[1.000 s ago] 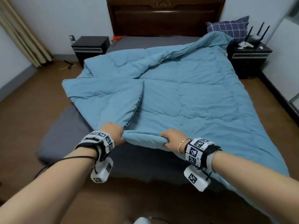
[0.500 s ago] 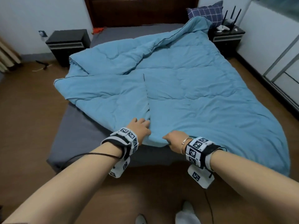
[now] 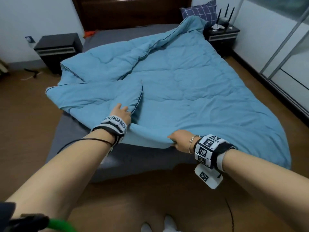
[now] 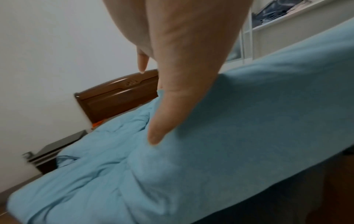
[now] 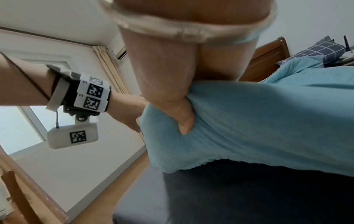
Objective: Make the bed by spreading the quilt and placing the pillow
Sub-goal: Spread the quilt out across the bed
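Note:
A light blue quilt [image 3: 192,91] covers most of the bed, its left part folded back over itself in a flap [image 3: 100,96]. My left hand [image 3: 121,111] lies on the near corner of that flap with fingers fairly straight; in the left wrist view the left hand's [image 4: 153,106] thumb presses on the quilt [image 4: 249,128]. My right hand [image 3: 177,141] grips the quilt's near edge at the foot of the bed, and in the right wrist view the right hand [image 5: 184,118] has bunched cloth inside its curled fingers. A navy checked pillow [image 3: 200,11] leans at the far right by the headboard.
The grey sheet [image 3: 70,136] shows bare along the bed's left and near sides. A dark headboard [image 3: 130,12] stands at the back. Black nightstands flank the bed, the left nightstand [image 3: 58,49] and the right nightstand [image 3: 220,36] with a router [image 3: 224,19]. Sliding doors [image 3: 292,56] line the right wall.
My left hand let go of the quilt's near edge and moved forward onto the folded flap. The right hand kept its grip on the edge.

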`<state>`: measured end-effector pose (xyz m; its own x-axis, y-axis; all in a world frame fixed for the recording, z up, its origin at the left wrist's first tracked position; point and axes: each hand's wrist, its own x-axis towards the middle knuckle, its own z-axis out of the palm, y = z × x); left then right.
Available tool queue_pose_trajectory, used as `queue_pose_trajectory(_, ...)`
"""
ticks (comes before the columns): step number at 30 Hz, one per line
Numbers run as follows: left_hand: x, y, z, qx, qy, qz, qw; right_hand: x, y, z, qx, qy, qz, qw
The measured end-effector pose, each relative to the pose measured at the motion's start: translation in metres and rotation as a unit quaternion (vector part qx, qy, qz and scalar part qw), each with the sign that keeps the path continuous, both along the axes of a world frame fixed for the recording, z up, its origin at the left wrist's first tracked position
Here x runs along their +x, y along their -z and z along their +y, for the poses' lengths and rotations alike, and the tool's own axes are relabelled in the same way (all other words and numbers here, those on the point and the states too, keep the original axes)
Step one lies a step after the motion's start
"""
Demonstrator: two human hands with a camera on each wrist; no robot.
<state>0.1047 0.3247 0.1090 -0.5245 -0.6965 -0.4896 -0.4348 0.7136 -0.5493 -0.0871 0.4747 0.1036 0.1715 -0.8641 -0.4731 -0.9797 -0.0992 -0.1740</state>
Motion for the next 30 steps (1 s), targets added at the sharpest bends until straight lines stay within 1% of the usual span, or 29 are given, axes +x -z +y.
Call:
queue_pose_trajectory(3,0.032,-0.008,-0.01,-0.035,-0.015,0.012,0.999,0.0,0.0,-0.013,-0.008,0.01,-0.011,1.0)
queue_pose_trajectory(6,0.069,-0.014,-0.005,-0.051,0.019,0.034,0.998,0.003,-0.001,-0.023,-0.007,0.024,-0.005,1.0)
queue_pose_trajectory(8,0.094,-0.016,0.005,-0.027,0.017,0.054,0.998,0.009,0.003,-0.028,0.0,0.035,0.008,0.999)
queue_pose_trajectory(11,0.129,-0.009,0.026,0.042,-0.044,0.114,0.992,0.031,0.014,-0.03,0.004,0.059,0.029,0.998)
queue_pose_trajectory(13,0.147,-0.001,0.038,0.079,-0.083,0.174,0.978,0.058,0.025,-0.028,-0.001,0.077,0.037,0.996)
queue_pose_trajectory(15,0.158,0.006,0.044,0.108,-0.098,0.211,0.966,0.098,0.037,-0.025,-0.012,0.082,0.033,0.996)
queue_pose_trajectory(18,0.165,0.014,0.054,0.145,-0.067,0.235,0.959,0.17,0.05,-0.027,-0.04,0.096,-0.007,0.995)
queue_pose_trajectory(20,0.17,0.02,0.057,0.155,-0.033,0.252,0.955,0.208,0.053,-0.033,-0.074,0.111,-0.014,0.991)
queue_pose_trajectory(22,0.182,0.027,0.055,0.169,-0.015,0.252,0.953,0.23,0.052,-0.036,-0.077,0.101,0.011,0.992)
queue_pose_trajectory(25,0.196,0.038,0.043,0.192,0.001,0.246,0.95,0.236,0.049,-0.028,-0.052,0.087,0.049,0.994)
queue_pose_trajectory(27,0.201,0.043,0.036,0.194,0.03,0.202,0.959,0.234,0.049,-0.02,-0.037,0.076,0.063,0.994)
queue_pose_trajectory(29,0.201,0.048,0.03,0.158,0.078,0.149,0.973,0.232,0.049,-0.015,-0.024,0.076,0.061,0.995)
queue_pose_trajectory(30,0.201,0.05,0.026,0.134,0.1,0.136,0.976,0.232,0.048,-0.014,-0.018,0.08,0.056,0.995)
